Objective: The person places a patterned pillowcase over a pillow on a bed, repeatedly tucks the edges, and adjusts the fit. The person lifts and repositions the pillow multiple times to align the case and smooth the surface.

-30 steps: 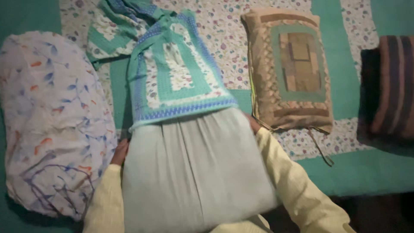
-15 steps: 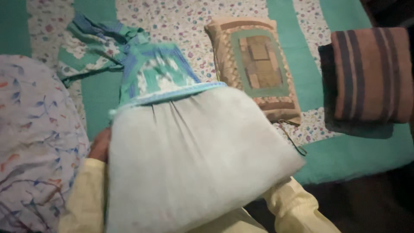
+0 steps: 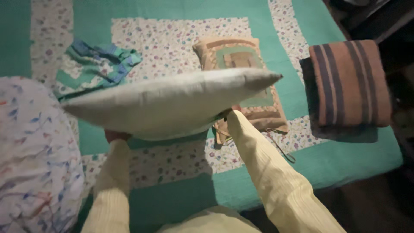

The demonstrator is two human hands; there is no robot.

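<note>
I hold a plain pale grey pillow (image 3: pixel 172 103) flat in the air above the bed, one hand at each side beneath it. Only a bit of my left hand (image 3: pixel 115 136) shows under the pillow's left part. My right hand (image 3: pixel 225 115) is mostly hidden under its right part; the yellow sleeve runs up to it. A green, blue and white patterned pillow cover (image 3: pixel 101 64) lies crumpled on the bed behind the pillow, now off it.
The bed carries a teal and floral patchwork spread (image 3: pixel 172 39). A tan patchwork cushion (image 3: pixel 254 108) lies behind the pillow, a brown striped cushion (image 3: pixel 349 82) at the right edge, a white floral pillow (image 3: pixel 34 159) at the left. Dark floor at the lower right.
The patterned cover has come off the grey pillow and lies on the bed. The pillow has been lifted and turned flat, edge toward me.
</note>
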